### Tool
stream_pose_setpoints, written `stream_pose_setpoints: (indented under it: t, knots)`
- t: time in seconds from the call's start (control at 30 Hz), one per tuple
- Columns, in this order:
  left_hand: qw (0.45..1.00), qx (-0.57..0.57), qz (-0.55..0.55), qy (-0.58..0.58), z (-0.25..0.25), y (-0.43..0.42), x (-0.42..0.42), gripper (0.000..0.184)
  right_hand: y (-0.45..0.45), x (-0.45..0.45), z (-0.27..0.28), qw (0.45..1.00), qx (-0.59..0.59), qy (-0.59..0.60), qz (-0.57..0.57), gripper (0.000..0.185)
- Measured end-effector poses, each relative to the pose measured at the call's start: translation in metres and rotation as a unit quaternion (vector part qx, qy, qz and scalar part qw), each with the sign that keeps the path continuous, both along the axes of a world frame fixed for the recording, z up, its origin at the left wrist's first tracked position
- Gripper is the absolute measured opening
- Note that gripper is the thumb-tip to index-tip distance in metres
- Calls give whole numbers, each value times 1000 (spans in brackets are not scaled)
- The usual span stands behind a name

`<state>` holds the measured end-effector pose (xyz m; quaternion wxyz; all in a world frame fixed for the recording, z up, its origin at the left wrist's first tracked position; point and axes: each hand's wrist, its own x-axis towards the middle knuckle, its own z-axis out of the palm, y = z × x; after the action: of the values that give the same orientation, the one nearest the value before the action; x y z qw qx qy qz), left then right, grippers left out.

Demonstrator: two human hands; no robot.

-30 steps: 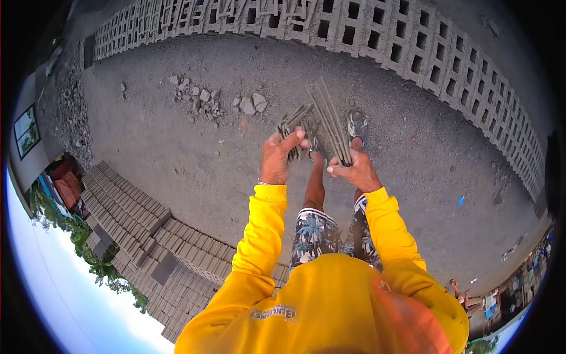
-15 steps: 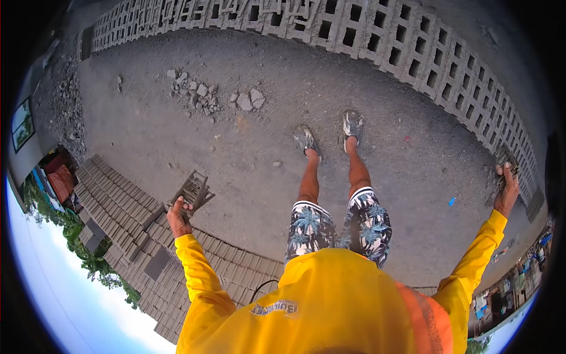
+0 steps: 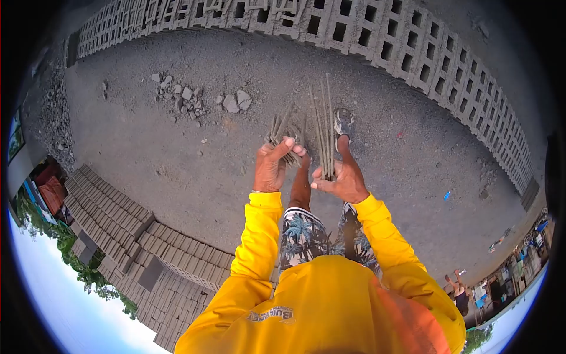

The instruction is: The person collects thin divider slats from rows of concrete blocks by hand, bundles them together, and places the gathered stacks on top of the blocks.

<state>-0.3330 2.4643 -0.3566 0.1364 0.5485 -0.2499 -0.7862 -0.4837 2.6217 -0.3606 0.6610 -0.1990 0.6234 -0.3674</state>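
My left hand (image 3: 271, 169) is closed around a bundle of grey wooden strips (image 3: 283, 123) that fan out at uneven angles beyond the fingers. Beside it, my right hand (image 3: 346, 180) grips several long, thin wooden strips (image 3: 323, 133) by their near ends. These lie roughly parallel and point away from me. Both hands are in front of my body, a small gap apart, above my legs. The left bundle partly hides one foot, while the other shoe (image 3: 344, 121) shows just past the right-hand strips.
A long row of hollow concrete blocks (image 3: 377, 50) curves across the far side, with loose strips on its left part. Broken concrete pieces (image 3: 230, 103) lie on the ground. Stacked blocks (image 3: 183, 246) stand at left. Another person (image 3: 458, 293) is at the far right.
Both hands have come inward from wide apart, each bringing its wooden strips to the front of my body. The right hand has left the block row. The view has shifted slightly.
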Motion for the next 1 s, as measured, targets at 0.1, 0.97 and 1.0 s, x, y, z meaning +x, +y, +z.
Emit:
stream_pose_setpoints:
  t: [0.1,0.97,1.0]
  knots:
    - [998,9,-37,-56,28,23,57,26,0,9,-3,997,-30,66,5,34]
    - [995,-9,-96,-19,34,5,47,40,-40,55,19,969,12,-126,-212,54]
    - [995,-20,-89,-37,40,0,40,40,-38,35,-2,935,-10,-234,-266,53]
